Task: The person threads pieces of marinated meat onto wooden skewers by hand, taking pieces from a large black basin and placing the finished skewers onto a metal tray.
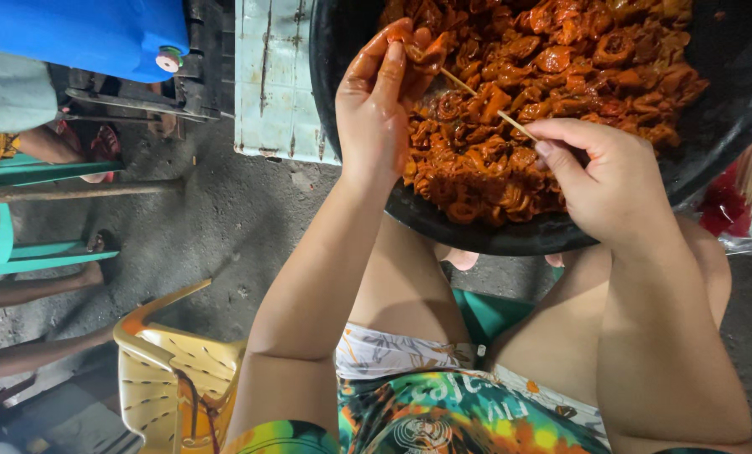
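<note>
Grey concrete floor under a black basin [712, 126]; hands pinch marinated meat [422, 52] and skewer [485, 102].

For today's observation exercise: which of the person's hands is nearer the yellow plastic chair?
Left. The left hand is above the yellow plastic chair, over the basin's left side; the right hand is farther right.

A blue barrel [82, 34] fills the upper left of the frame. A yellow plastic chair [170, 382] stands lower left on the grey concrete floor [225, 219], with a pale green crate [275, 80] at top centre.
</note>
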